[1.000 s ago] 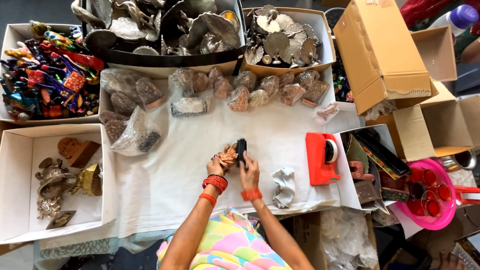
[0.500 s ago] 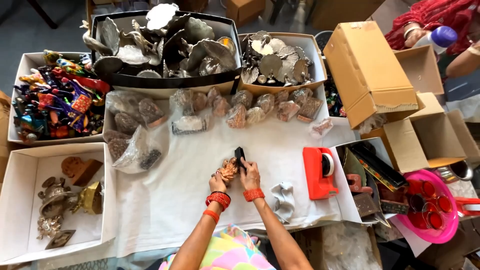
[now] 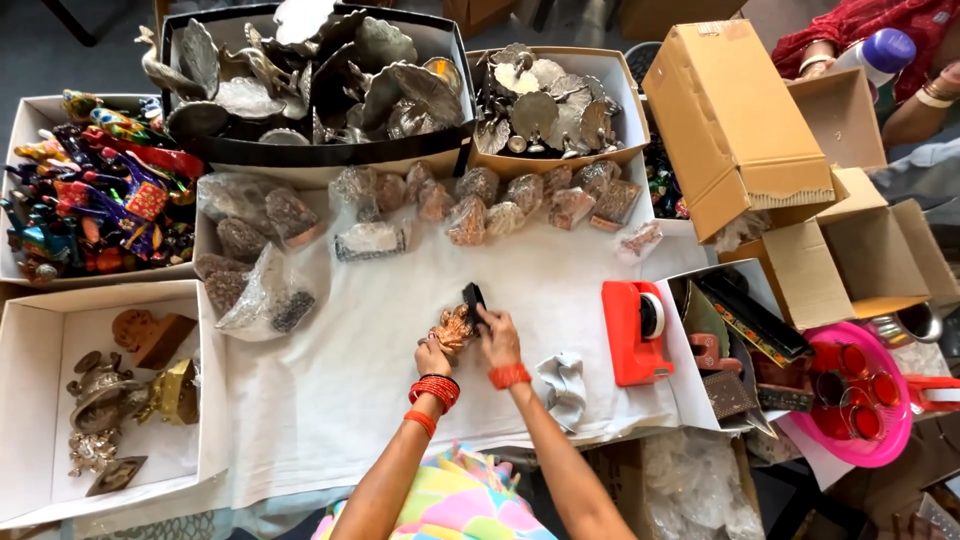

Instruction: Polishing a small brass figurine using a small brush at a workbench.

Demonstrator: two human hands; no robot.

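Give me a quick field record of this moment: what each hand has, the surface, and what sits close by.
left hand: holds a small copper figurine
right hand: grips a black tool against the figurine
surface: white cloth
right of hands: red tape dispenser, crumpled rag
behind: row of wrapped pieces

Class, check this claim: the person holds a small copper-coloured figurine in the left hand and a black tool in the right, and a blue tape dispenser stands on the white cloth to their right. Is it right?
Not quite. The tape dispenser is red, not blue, as the head view shows. The rest stands: the left hand holds the copper-coloured figurine, the right hand a black tool, on the white cloth.
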